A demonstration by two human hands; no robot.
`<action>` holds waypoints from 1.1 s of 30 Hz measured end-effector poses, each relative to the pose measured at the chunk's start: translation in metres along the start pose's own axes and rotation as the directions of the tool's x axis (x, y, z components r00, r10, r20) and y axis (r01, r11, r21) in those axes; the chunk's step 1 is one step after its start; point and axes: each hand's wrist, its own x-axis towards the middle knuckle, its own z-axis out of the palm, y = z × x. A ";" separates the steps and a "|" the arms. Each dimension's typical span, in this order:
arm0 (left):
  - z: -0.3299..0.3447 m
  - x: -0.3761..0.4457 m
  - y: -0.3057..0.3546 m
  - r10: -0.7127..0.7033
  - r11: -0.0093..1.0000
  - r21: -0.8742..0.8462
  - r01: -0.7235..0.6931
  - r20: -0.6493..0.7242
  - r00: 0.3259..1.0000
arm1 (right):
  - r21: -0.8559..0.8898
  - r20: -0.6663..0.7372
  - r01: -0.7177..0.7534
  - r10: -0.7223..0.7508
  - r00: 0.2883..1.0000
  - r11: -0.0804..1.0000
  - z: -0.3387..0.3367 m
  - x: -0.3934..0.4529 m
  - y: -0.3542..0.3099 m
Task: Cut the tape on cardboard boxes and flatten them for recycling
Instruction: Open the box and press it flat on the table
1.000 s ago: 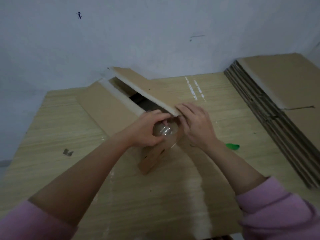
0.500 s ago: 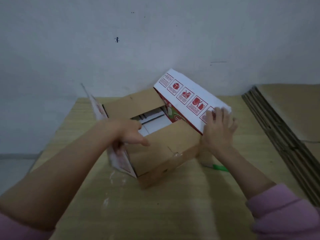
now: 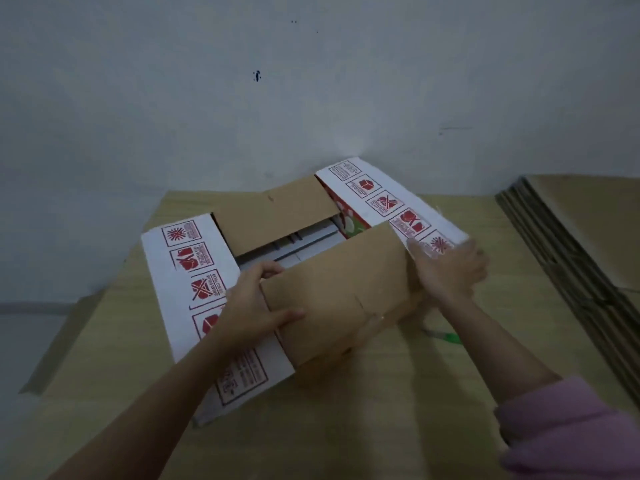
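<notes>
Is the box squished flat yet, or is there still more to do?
Not yet. Done: the box is open, both white flaps folded out, and a stack of flat boxes waits nearby. Now: the left hand grips the near brown flap and the right hand pushes the right side. Left: squashing it flat.

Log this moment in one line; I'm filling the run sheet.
left hand: grips brown cardboard flap | right hand: presses white printed flap | box: open
</notes>
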 end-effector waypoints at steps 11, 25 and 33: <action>-0.055 0.004 0.007 0.359 0.910 -0.237 -0.340 0.038 0.933 | 0.664 0.028 0.050 -0.091 0.995 0.746 -0.024 -0.020 -0.094; -0.020 -0.037 -0.011 0.416 0.909 -0.290 -0.299 0.607 0.677 | 0.188 0.080 0.649 -0.670 0.738 0.737 -0.011 -0.135 -0.091; -0.070 0.024 -0.009 0.195 0.967 -0.230 -0.113 0.371 0.908 | 0.098 0.220 0.624 -0.629 0.746 0.775 -0.043 -0.127 -0.077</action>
